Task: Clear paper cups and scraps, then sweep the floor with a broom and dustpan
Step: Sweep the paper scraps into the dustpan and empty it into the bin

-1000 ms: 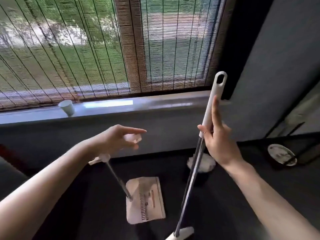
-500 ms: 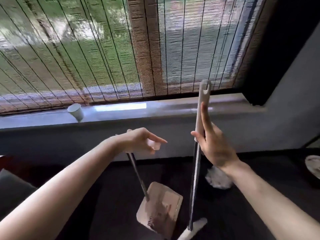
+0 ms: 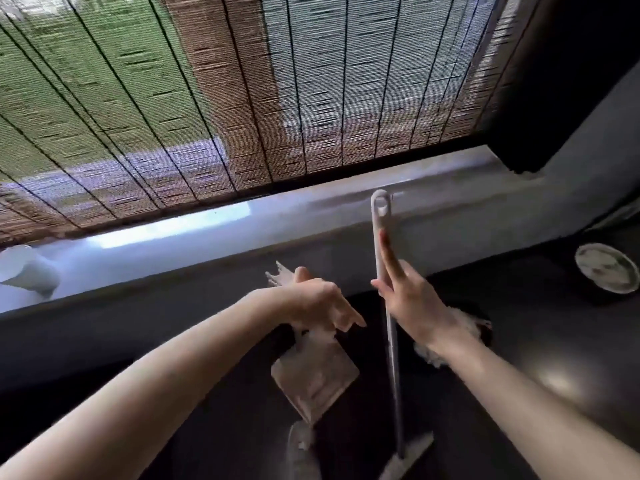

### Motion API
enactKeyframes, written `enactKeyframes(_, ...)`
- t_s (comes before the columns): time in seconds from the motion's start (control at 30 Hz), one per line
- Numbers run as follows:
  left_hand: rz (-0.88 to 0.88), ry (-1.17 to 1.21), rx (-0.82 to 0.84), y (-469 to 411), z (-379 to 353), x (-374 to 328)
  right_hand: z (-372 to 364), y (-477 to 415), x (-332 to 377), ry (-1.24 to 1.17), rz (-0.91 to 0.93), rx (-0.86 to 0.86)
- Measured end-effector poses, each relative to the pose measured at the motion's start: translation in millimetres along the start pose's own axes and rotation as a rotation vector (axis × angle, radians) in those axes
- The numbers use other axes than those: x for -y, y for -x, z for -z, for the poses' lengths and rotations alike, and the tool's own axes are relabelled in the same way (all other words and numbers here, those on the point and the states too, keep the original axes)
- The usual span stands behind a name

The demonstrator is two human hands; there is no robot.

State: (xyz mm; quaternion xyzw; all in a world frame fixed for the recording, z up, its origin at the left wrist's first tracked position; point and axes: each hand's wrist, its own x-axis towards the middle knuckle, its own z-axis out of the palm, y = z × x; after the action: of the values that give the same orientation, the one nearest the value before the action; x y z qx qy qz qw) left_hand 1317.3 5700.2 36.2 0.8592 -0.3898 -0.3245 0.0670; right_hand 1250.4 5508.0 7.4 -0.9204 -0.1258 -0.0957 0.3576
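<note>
One flat beige dustpan [image 3: 315, 379], handle gripped by the left hand [image 3: 318, 303]; the right hand [image 3: 412, 299] clasps one slim white-handled broom [image 3: 392, 358] (one paper cup [image 3: 27, 271], left edge).

Dark floor [image 3: 519, 341] carries the broom head [image 3: 410, 457] and, far right, a round dish [image 3: 606, 268]. Up on the pale windowsill [image 3: 311, 216], a paper cup [image 3: 29, 271] sits far left.

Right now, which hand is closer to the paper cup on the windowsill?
Left. The left hand, holding the dustpan handle, is to the right of the paper cup; the right hand, on the broom handle, is even farther right.
</note>
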Motion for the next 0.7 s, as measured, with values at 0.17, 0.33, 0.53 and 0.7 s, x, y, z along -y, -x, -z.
enactKeyframes(0.17, -0.051, 0.087, -0.033, -36.2, 13.0, 56.9, -47.8, -40.4, -37.2, 0.011, -0.064, 0.085)
enactKeyframes(0.33, -0.071, 0.149, -0.033, -39.7, 25.0, 79.8, -72.1, -72.9, -64.6, 0.058, -0.130, 0.145)
enactKeyframes(0.53, -0.087, 0.354, -0.268, -19.6, 17.1, 90.1, -74.5, -94.2, -95.7, 0.169, -0.287, 0.146)
enactKeyframes(0.7, -0.050, 0.502, -0.337, -13.9, 15.3, 87.9, -81.4, -101.4, -94.1, 0.077, -0.279, 0.164)
